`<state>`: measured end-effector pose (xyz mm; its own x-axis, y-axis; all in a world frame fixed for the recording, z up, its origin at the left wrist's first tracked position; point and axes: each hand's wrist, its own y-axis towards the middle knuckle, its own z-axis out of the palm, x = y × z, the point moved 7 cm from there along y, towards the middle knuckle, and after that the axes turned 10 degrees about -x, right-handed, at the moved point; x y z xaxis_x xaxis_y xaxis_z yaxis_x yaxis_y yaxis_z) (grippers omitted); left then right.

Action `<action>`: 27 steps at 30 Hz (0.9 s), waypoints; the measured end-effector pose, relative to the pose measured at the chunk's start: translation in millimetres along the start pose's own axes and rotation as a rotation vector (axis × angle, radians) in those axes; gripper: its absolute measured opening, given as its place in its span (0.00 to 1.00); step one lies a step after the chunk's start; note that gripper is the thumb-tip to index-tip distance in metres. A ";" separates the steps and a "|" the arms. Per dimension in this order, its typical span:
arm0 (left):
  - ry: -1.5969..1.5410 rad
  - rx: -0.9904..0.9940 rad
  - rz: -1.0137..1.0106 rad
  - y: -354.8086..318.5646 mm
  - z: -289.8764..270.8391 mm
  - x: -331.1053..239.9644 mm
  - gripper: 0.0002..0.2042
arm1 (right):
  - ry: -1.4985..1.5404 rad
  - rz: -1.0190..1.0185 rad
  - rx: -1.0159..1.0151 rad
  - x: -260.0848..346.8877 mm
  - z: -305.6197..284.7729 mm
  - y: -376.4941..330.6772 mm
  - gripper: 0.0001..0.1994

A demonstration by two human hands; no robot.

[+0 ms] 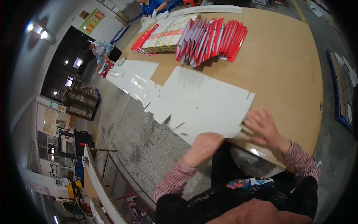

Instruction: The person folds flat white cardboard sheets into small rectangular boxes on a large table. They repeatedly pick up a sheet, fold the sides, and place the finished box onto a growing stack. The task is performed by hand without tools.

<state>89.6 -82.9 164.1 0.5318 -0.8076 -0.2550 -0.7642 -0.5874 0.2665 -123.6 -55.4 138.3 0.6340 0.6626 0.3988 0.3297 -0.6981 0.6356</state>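
Note:
A flat white cardboard sheet (205,95) with slots and notched edges lies on the near left side of the brown table, its near edge reaching the table's rim. My left hand (206,146) is closed on the near edge of this sheet, with the fingertips hidden. Beside the sheet's right end is my right hand (264,128), fingers spread and nothing visible in them. More white die-cut card (128,76) stretches away to the far left along the same edge.
Folded red-and-white cartons (214,39) stand in a row beyond the sheet, next to a strapped white bundle (166,35). The brown tabletop (287,74) extends right. Two other people (152,5) are at the far side. Stacked cardboard (80,97) stands on the floor.

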 end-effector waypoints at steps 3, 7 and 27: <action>-0.141 -0.090 0.264 21.4 62.6 -116.1 0.05 | 0.030 0.174 -0.032 30.5 -8.4 -91.4 0.22; -0.434 0.143 0.405 19.8 119.6 -215.1 0.45 | -0.314 0.469 -0.152 18.7 -85.3 -244.5 0.12; 0.002 0.020 0.462 8.8 223.2 -213.5 0.34 | -0.616 0.667 0.010 27.0 -108.4 -280.2 0.29</action>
<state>-112.1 96.2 13.5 0.1344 -0.9846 -0.1120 -0.9281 -0.1647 0.3339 -274.6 187.6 42.6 0.9563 -0.1404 0.2564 -0.2357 -0.8892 0.3922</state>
